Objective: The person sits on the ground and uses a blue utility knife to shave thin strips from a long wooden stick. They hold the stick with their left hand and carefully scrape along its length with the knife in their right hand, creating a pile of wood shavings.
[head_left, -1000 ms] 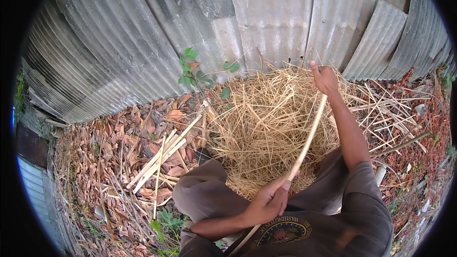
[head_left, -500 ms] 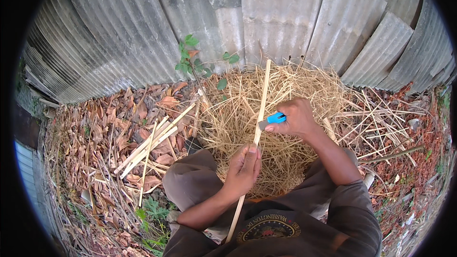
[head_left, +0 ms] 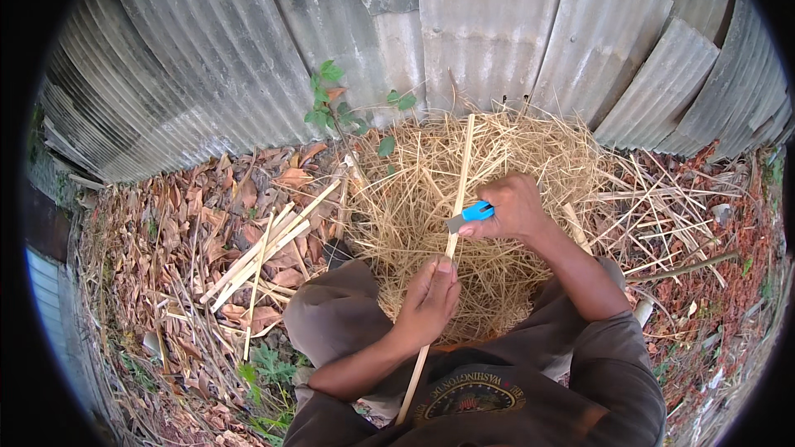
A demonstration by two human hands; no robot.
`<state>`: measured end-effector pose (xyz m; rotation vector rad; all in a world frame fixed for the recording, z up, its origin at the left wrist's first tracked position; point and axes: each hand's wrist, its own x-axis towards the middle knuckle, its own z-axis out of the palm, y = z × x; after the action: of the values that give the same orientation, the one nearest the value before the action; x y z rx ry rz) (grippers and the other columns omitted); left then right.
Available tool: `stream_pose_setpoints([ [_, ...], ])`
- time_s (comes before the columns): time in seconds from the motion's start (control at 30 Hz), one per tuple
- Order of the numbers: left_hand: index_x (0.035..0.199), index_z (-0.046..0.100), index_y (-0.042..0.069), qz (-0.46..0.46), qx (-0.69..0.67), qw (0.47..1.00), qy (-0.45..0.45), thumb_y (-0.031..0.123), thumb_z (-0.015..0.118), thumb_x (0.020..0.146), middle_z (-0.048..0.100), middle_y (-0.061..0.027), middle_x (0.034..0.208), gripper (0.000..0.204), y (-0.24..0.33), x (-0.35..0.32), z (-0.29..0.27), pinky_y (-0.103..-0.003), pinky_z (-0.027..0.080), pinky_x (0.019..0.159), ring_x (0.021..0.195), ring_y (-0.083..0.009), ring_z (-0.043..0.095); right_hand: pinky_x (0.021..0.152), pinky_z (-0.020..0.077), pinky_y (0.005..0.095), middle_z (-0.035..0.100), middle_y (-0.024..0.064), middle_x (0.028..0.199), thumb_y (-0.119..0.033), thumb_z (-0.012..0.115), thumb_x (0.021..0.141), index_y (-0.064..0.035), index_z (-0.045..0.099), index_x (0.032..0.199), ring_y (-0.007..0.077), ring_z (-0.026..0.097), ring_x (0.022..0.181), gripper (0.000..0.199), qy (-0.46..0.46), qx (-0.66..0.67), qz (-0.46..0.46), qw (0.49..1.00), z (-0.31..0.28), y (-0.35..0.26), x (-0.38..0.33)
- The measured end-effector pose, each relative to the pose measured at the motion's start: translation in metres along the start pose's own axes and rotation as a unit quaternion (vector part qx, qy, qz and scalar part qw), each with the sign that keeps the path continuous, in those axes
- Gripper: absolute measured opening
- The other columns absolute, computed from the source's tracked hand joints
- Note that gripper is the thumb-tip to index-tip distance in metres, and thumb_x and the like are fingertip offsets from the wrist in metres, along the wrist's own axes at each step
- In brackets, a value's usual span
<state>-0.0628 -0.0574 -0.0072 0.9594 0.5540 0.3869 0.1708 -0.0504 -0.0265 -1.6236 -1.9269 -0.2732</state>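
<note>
Pale strip [head_left: 463,174] is slanting away from the shirt [head_left: 563,410], out between the knees. Left hand [head_left: 428,302] is clamping it near mid-length. Just beyond, right hand [head_left: 512,207], apart from the left, is gripping a blue-handled knife [head_left: 479,212]; blade is crossing the strip. Strip's far end is extending over a straw heap [head_left: 530,145]. Grey corrugated sheets [head_left: 497,25] are standing behind.

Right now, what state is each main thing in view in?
Long pale woody strip: held, slanting, upper end free.
Blue-handled flat-bladed knife: held, blade out.
Left hand: closed around the strip.
Right hand: closed on the knife.
Thin straw-coloured shavings: loosely heaped.
Other pale woody strips, left: lying loose.
Brown leaves: dry, scattered.
Grey corrugated sheets: upright, overlapping.
</note>
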Motion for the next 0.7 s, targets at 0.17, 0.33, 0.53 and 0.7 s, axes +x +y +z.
stream_pose_setpoints([
  [0.17, 0.087, 0.036, 0.01, -0.012, -0.022, 1.0, 0.007, 0.032, 0.03, 0.104, 0.03, 0.0025, 0.056, 0.028, 0.0, 0.001, 0.003, -0.022, 0.029, 0.043, 0.045, -0.0062, 0.029, 0.036, 0.034, 0.0338, 0.04, 0.0019, 0.04, -0.085, 0.053, 0.063, -0.0123, 0.043, 0.043, 0.0206, 0.044, 0.034, 0.076, 0.024, 0.003, -0.02, 1.0, 0.008, 0.009, 0.002],
  [0.33, 0.087, 0.037, 0.011, -0.013, -0.021, 1.0, 0.0, 0.032, 0.031, 0.104, 0.029, 0.0022, 0.054, 0.028, 0.002, -0.004, 0.007, -0.023, 0.026, 0.045, 0.044, -0.0071, 0.026, 0.04, 0.0375, 0.0373, 0.04, 0.0059, 0.041, -0.088, 0.044, 0.068, -0.0103, 0.045, 0.047, 0.025, 0.048, 0.038, 0.08, -0.016, -0.032, 0.063, 0.997, 0.005, 0.013, 0.009],
  [0.53, 0.086, 0.038, 0.011, -0.016, 0.0, 0.999, -0.045, 0.031, 0.03, 0.104, 0.03, 0.0024, 0.053, 0.029, -0.008, -0.011, 0.01, -0.024, 0.026, 0.045, 0.044, -0.0073, 0.025, 0.042, 0.0391, 0.036, 0.04, 0.0022, 0.041, -0.085, 0.035, 0.077, -0.0108, 0.053, 0.05, 0.0186, 0.046, 0.04, 0.081, 0.023, -0.102, 0.196, 0.975, -0.01, 0.089, 0.015],
  [0.7, 0.086, 0.04, 0.008, 0.029, 0.098, 0.988, -0.117, 0.024, 0.033, 0.104, 0.033, 0.0054, 0.06, 0.025, -0.002, -0.028, 0.022, -0.019, 0.029, 0.044, 0.049, -0.0025, 0.031, 0.046, 0.0415, 0.0419, 0.049, 0.0087, 0.047, -0.08, 0.033, 0.081, -0.002, 0.056, 0.054, 0.0252, 0.05, 0.044, 0.086, 0.013, -0.091, 0.422, 0.902, -0.016, 0.146, -0.004],
])
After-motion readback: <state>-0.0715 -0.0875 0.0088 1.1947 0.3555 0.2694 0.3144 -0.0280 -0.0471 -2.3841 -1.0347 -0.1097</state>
